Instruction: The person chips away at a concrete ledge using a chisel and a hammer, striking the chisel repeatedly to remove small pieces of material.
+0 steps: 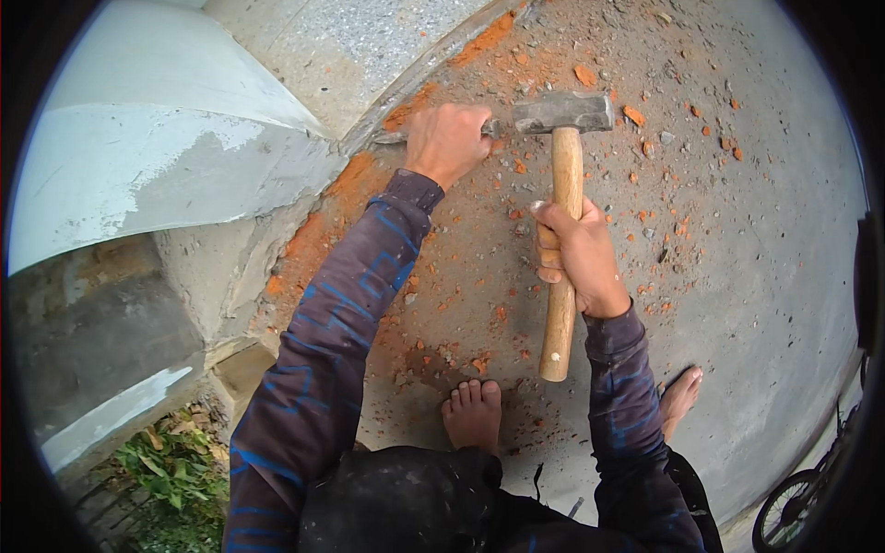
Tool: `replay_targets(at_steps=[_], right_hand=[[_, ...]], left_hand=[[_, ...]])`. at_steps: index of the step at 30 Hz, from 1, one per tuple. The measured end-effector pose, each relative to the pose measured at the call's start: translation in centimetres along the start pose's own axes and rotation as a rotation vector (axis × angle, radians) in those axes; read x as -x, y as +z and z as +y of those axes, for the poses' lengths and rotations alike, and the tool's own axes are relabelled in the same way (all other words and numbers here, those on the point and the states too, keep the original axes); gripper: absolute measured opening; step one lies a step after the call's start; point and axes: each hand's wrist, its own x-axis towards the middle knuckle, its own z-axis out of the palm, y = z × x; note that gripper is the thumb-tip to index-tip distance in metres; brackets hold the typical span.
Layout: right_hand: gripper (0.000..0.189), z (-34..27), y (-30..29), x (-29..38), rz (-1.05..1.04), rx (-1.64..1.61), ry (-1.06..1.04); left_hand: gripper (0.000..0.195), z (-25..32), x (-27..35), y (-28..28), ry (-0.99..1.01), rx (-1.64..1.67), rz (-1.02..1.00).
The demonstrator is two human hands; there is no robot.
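Observation:
My left hand [446,142] is closed around a metal chisel [390,138]; its pointed end shows left of my fist, towards the base of the wall, and its blunt end shows at the right. Whether the tip touches the masonry I cannot tell. In my right hand [577,252] is the wooden handle of a sledge hammer [563,114]. The steel head is up, just right of the chisel's blunt end and apart from it. Broken orange brick and dust [359,176] line the chipped edge beside my left forearm.
Brick chips [632,115] and grey rubble lie scattered over the concrete floor [747,276]. A pale painted wall [173,166] and a speckled slab [387,41] stand at the left and top. My bare feet [473,415] are below; leafy plants [169,463] and a wheel [788,508] show in the lower corners.

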Motion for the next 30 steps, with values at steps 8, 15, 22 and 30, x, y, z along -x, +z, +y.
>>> replay_targets(at_steps=[8,15,22,30], right_hand=[[0.009,1.1,-0.2,4.0,0.101,-0.278,-0.211],[0.009,2.7,4.0,1.0,0.307,-0.381,-0.439],[0.01,4.0,3.9,1.1,0.171,-0.206,-0.271],[0.009,2.9,1.7,-0.1,0.09,-0.14,-0.006]], left_hand=[[0.011,1.9,-0.2,-1.6,0.21,0.071,0.005],[0.011,1.3,-2.9,-2.2,0.213,0.053,0.046],[0.012,-0.6,-1.3,-1.4,0.104,0.062,0.066],[0.011,0.4,-0.1,-0.7,0.117,0.057,-0.006]])
